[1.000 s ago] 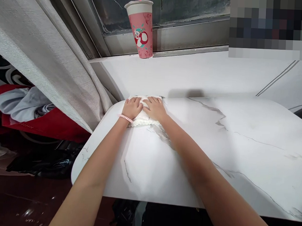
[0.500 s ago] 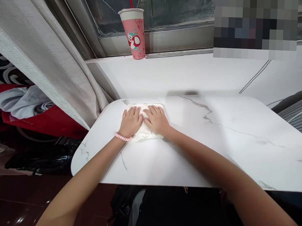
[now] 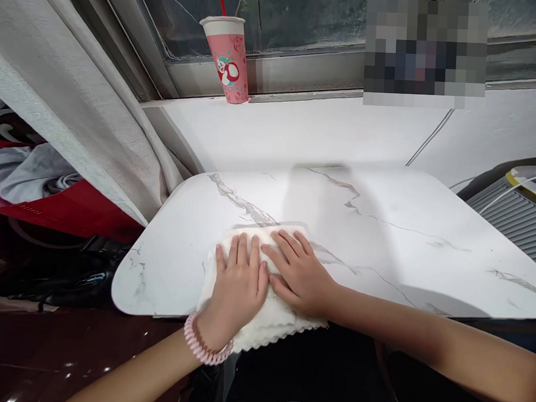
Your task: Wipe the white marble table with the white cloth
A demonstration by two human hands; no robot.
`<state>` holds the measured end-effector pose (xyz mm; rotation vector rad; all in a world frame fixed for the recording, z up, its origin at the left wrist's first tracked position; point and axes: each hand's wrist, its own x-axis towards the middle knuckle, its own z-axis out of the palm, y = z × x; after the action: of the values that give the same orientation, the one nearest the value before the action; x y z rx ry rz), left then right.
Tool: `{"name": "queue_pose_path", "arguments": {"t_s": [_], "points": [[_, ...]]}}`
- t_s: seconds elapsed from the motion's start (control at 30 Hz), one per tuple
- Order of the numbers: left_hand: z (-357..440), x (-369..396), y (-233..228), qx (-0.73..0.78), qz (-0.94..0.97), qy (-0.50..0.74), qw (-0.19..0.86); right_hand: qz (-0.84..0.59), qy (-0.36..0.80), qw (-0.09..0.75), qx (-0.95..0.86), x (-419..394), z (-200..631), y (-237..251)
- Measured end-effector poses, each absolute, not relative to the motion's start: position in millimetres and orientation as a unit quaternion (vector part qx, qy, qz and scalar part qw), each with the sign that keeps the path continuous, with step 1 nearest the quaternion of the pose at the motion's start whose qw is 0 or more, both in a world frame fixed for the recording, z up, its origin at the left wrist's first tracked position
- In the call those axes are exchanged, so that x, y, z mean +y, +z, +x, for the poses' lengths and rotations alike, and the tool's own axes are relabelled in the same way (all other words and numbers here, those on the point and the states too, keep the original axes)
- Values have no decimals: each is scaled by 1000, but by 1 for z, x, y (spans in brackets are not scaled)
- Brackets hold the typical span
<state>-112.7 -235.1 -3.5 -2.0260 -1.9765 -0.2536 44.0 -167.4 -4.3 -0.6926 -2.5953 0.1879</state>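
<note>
A cream-white cloth with a scalloped edge lies under both my hands, its near part hanging past the front edge of the white marbled table. My left hand presses flat on the cloth's left half, fingers stretched out and pointing away from me. A pink coiled hair tie circles my left wrist. On the right half of the cloth rests my right hand, palm down with its fingers spread. The two thumbs are close together.
A pink paper cup with a red straw stands on the window ledge behind the table. A pale curtain hangs at the left, beside a red bag with grey fabric. At the right sits a grey ribbed object with a white cable.
Both hands and the cloth have slid toward me, from near the table's back edge to its front edge. The view has shifted slightly.
</note>
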Motion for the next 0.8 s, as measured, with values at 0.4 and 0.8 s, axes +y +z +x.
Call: {"name": "queue_pose_path", "arguments": {"t_s": [0.4,0.8], "points": [[-129,-81,11,-687,-715,-88,89,-299,72,211,-928,-23,25,-7],[-124,50,3,-707,-690,-124,92,-410,81,242,-876,75,15,-8]]}}
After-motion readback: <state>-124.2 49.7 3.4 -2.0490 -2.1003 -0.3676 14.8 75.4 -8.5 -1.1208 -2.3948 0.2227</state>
